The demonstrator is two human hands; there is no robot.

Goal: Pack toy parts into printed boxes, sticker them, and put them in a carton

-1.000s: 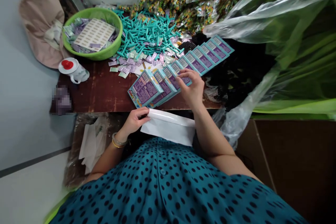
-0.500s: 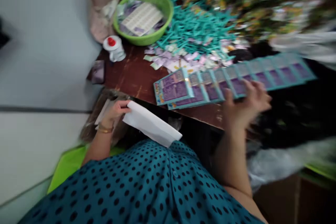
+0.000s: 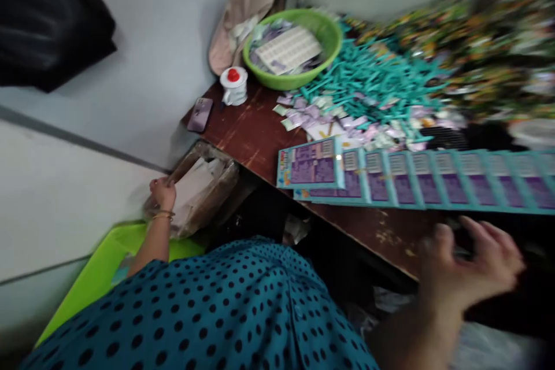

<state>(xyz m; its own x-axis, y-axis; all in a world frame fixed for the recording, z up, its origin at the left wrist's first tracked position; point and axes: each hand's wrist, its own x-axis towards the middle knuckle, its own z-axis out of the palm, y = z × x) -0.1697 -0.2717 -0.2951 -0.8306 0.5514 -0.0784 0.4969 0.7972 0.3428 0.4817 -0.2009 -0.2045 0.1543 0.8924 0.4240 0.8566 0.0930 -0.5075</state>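
Observation:
My left hand (image 3: 163,195) is at the left side of a brown box (image 3: 225,176) wrapped in clear plastic, its fingers curled. Whatever the fingers hold, if anything, is hidden. White sheets of paper (image 3: 193,182) lie in that box, just right of the hand. My right hand (image 3: 474,260), slightly blurred, hovers below the table's front edge with thumb and fingers apart, holding nothing. Above it stretches an overlapping row of flat teal-and-purple printed packs (image 3: 453,179). The leftmost pack (image 3: 311,163) lies on top of the others.
On the brown table (image 3: 243,139) are a phone (image 3: 200,114), a lidded white mug (image 3: 235,92), a green basin (image 3: 333,49) of sachets, and heaps of teal strips (image 3: 377,78) and small sachets (image 3: 307,115). A bright green container (image 3: 82,283) stands lower left.
My left hand has moved left and down to the box; the folded white paper it held no longer shows in it. My right hand has moved off the packs, right and down. The view has shifted.

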